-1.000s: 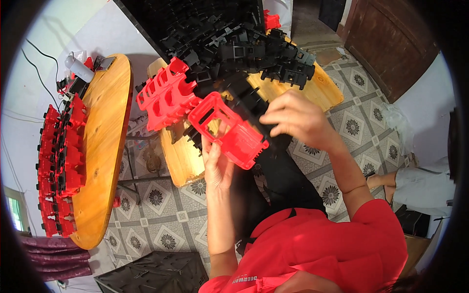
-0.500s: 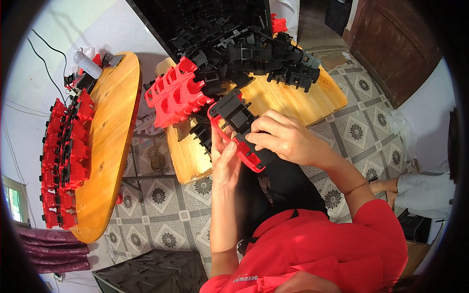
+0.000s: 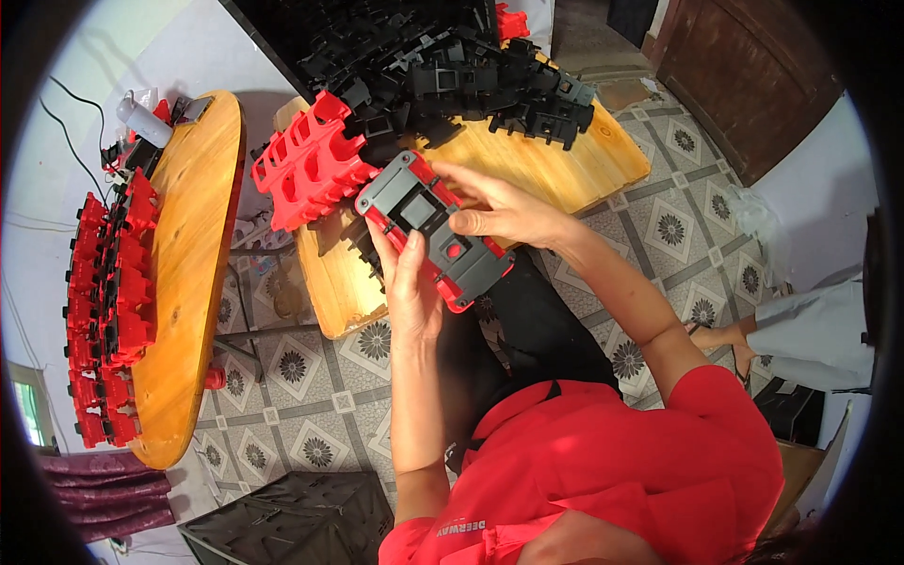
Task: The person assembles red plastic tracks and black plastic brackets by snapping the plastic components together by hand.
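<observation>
Above my lap is a red plastic housing (image 3: 459,298) with a black plastic panel (image 3: 471,265) lying within its red edges. The panel has a square opening near its middle and a small red spot showing through below it. My left hand (image 3: 411,287) grips the housing from the lower left, thumb over its edge and the other fingers mostly hidden beneath. My right hand (image 3: 504,209) closes on the upper right edge, its thumb on the panel and its fingers along the far side.
Stacked red housings (image 3: 311,165) and a heap of black panels (image 3: 452,80) lie on the wooden table (image 3: 603,165) ahead, by a large black box. A second wooden table (image 3: 193,273) at left bears rows of red-and-black pieces (image 3: 113,301). Another person's leg (image 3: 720,336) shows at right.
The black panel, askew over the red housing before, now sits evenly inside its edges. My right hand has moved from the panel's right side up to its far edge.
</observation>
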{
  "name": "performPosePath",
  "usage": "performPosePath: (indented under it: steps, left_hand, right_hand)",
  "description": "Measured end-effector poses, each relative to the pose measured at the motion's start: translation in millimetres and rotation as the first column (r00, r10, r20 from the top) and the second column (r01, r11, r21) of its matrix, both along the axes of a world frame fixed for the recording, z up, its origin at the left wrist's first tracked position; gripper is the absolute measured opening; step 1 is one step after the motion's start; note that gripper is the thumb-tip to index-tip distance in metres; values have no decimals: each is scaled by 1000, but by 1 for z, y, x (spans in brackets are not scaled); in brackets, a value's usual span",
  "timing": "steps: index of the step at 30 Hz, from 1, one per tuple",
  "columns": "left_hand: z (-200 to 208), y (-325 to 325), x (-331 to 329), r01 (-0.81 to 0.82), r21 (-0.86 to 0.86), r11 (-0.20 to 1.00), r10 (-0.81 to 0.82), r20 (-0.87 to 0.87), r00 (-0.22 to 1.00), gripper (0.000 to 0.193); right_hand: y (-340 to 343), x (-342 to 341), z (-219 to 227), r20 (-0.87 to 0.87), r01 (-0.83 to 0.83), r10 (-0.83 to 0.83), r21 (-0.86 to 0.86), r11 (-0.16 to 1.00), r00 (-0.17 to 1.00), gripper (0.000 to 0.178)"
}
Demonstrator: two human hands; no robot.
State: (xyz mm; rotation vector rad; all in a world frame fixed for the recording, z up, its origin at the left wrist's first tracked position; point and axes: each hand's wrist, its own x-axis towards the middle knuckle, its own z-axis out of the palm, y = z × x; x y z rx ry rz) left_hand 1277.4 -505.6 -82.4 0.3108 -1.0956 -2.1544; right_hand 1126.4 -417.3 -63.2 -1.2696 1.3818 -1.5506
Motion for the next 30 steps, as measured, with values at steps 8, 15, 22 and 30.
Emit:
performPosePath:
  steps: [8, 15, 22, 30]
  left_hand:
    - [10, -5, 1, -72, 19, 997, 71, 47, 996, 88]
    - [16, -7, -4, -174, -38, 984, 177, 79, 981, 67]
    - [10, -14, -5, -104, -2, 995, 104, 5, 995, 84]
    - [7, -14, 8, -162, -156, 974, 173, 60, 983, 91]
  right_hand:
    - [-13, 24, -14, 128, 84, -88, 34, 996, 988, 74]
    - [-5, 24, 1, -659, 103, -400, -441, 892, 637, 43]
    - [-5, 33, 1, -670, 160, -452, -452, 878, 588, 33]
    - [-20, 37, -1, 366, -32, 34, -12, 999, 930, 67]
